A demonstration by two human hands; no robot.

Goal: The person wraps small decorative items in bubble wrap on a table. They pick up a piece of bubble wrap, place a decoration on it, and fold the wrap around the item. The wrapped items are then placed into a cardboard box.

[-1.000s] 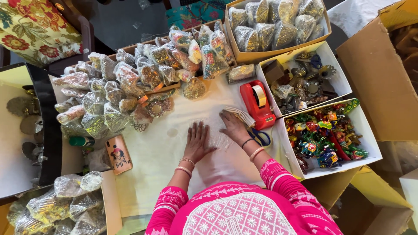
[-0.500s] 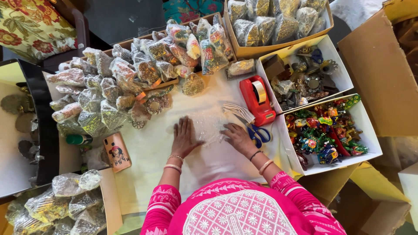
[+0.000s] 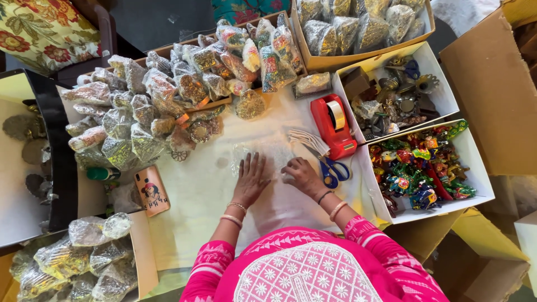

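here the left hand (image 3: 250,180) lies flat, fingers spread, pressing a clear plastic sheet (image 3: 268,159) onto the pale table (image 3: 196,196) just before the person. the right hand (image 3: 301,174) rests loosely curled on the sheet's right part, pinching nothing i can make out. the sheet lies flat and apparently unfilled; its long axis is hard to tell, seemingly left to right. beyond, many filled packets (image 3: 145,117) are heaped, suggesting much is packed; loose ornaments wait in the white box (image 3: 475,173).

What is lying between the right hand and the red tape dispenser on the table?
In the head view, blue-handled scissors lie between the right hand and the red tape dispenser, beside a small bundle of white strips.
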